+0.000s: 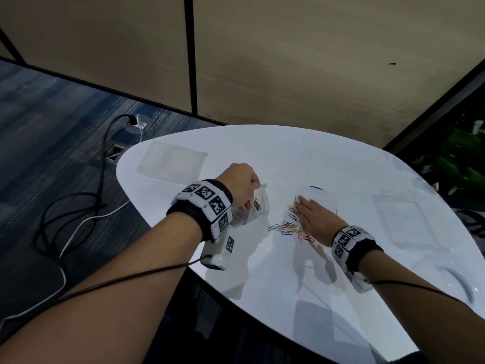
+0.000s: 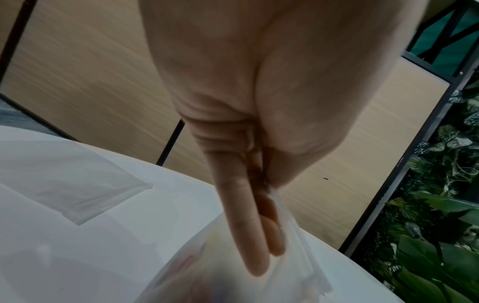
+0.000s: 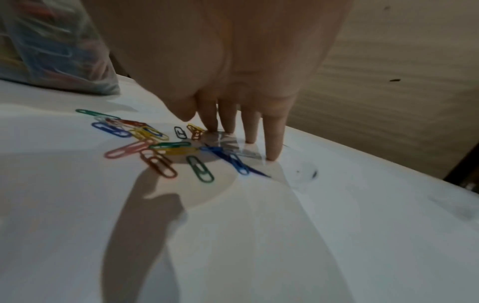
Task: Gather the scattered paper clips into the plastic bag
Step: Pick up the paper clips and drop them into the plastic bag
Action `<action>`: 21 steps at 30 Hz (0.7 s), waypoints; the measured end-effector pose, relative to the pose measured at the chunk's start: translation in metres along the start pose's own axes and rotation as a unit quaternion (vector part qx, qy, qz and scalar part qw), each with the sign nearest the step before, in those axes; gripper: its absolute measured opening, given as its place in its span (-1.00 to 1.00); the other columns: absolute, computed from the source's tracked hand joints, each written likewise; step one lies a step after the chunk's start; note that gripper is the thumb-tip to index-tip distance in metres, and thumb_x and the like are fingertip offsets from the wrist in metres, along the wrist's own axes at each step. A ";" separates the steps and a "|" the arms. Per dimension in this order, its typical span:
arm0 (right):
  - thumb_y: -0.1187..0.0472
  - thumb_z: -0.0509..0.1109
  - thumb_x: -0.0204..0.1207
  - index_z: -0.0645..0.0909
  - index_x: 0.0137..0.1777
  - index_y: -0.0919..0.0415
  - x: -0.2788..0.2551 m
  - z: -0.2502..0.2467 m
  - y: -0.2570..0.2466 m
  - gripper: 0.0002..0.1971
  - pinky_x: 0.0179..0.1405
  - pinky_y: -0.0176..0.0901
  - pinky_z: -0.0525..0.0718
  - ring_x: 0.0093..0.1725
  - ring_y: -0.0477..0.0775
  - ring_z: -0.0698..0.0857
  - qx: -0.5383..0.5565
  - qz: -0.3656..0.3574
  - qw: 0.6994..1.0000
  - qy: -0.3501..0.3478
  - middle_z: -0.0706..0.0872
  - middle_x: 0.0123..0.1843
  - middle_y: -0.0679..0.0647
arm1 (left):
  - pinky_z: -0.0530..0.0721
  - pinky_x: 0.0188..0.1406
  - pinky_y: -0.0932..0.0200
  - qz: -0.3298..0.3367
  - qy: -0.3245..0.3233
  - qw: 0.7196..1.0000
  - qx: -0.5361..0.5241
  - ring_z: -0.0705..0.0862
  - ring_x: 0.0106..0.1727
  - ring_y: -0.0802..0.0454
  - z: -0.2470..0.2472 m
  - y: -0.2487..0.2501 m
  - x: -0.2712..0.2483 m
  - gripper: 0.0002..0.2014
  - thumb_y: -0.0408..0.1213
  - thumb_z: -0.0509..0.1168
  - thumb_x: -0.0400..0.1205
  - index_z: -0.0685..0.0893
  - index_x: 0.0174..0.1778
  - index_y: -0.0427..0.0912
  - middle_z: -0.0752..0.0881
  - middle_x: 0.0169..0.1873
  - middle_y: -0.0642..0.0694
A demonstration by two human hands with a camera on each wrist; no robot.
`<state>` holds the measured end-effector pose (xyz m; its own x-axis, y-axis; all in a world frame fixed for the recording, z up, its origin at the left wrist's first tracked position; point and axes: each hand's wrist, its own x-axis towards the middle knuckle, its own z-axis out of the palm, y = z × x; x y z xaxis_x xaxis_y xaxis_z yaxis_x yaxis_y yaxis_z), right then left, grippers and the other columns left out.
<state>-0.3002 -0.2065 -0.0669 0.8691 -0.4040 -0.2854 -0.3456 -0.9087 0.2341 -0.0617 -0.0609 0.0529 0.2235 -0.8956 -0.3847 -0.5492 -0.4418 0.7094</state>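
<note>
White table [image 1: 341, 166], plastic bag [image 1: 258, 208], then clips. The left hand [image 1: 240, 185] pinches the plastic bag's mouth between thumb and straight fingers [image 2: 239, 215], holding it upright just left of the loose paper clips [image 3: 155, 143]; some clips already lie inside. The right hand [image 1: 312, 219] stands with extended fingertips [image 3: 272, 139] on the table beside the pile. Best practice, judged: sweep clips together toward the bag before pinching, and keep its mouth open.
</note>
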 end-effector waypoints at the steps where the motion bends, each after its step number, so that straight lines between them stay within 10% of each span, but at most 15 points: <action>1: 0.30 0.27 0.57 0.74 0.01 0.55 -0.008 0.003 -0.001 -0.70 -0.01 0.23 0.78 0.28 0.48 0.59 0.020 0.009 0.999 -0.025 0.74 0.14 0.42 | 0.83 0.01 -0.18 -0.002 -0.001 1.000 -0.004 0.86 -0.08 -0.25 0.000 0.001 0.000 -0.68 -0.49 0.08 0.75 0.76 0.17 -0.38 0.84 -0.11 -0.35; 3: 0.42 0.45 0.43 0.65 0.10 0.61 -0.021 -0.001 -0.013 -0.71 0.04 0.35 0.72 0.28 0.64 0.57 0.121 0.029 0.991 -0.056 0.65 0.21 0.53 | 0.83 0.02 -0.15 -0.002 0.000 1.000 0.002 0.86 -0.08 -0.21 0.001 0.002 0.000 -0.68 -0.47 0.09 0.75 0.76 0.18 -0.37 0.84 -0.12 -0.33; 6: 0.08 0.12 0.67 0.13 0.67 0.21 -0.022 -0.003 -0.043 -0.41 0.51 0.37 0.36 0.56 0.50 0.28 0.237 0.127 0.961 -0.064 0.22 0.65 0.30 | 0.83 0.03 -0.15 0.003 -0.001 1.000 0.009 0.86 -0.07 -0.22 0.004 0.005 -0.001 -0.68 -0.47 0.09 0.75 0.77 0.15 -0.37 0.85 -0.11 -0.33; 9: -0.16 -0.02 0.59 -0.11 0.67 -0.08 -0.009 0.018 -0.063 -0.33 0.56 0.42 0.21 0.59 0.53 0.12 0.237 0.114 0.961 -0.081 0.06 0.71 0.21 | 0.81 0.07 -0.16 0.011 -0.004 1.000 0.021 0.83 -0.03 -0.24 0.009 0.010 -0.001 -0.68 -0.46 0.10 0.75 0.77 0.18 -0.38 0.84 -0.07 -0.34; 15: 0.46 0.38 0.40 0.41 0.47 0.23 -0.007 0.013 -0.084 -0.40 0.07 0.12 0.69 0.10 0.35 0.61 0.128 0.050 0.990 -0.005 0.54 0.31 0.28 | 0.83 0.01 -0.18 0.010 -0.004 1.000 0.011 0.85 -0.09 -0.23 0.010 0.009 0.000 -0.70 -0.40 0.11 0.77 0.77 0.16 -0.36 0.82 -0.15 -0.26; 18: 0.43 0.33 0.50 0.67 0.00 0.31 -0.008 0.007 -0.071 -0.86 -0.20 0.01 0.64 -0.09 0.28 0.68 0.123 0.025 0.992 0.021 0.68 -0.03 0.22 | 0.81 0.07 -0.17 0.011 0.000 1.000 0.013 0.84 -0.06 -0.21 0.010 0.008 0.000 -0.70 -0.37 0.13 0.78 0.77 0.17 -0.36 0.79 -0.18 -0.21; 21: 0.41 0.32 0.50 0.73 -0.14 0.29 -0.006 0.005 -0.054 -0.85 -0.18 0.01 0.68 -0.12 0.26 0.72 0.123 0.042 0.991 0.013 0.73 -0.12 0.18 | 0.82 0.05 -0.16 0.009 -0.001 1.000 0.013 0.84 -0.10 -0.17 0.010 0.008 0.001 -0.70 -0.39 0.12 0.77 0.77 0.15 -0.34 0.83 -0.15 -0.24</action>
<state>-0.2888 -0.1559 -0.0825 0.8419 -0.4787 -0.2492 -0.4895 -0.8717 0.0209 -0.0743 -0.0648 0.0525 0.2115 -0.9032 -0.3734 -0.5737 -0.4240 0.7008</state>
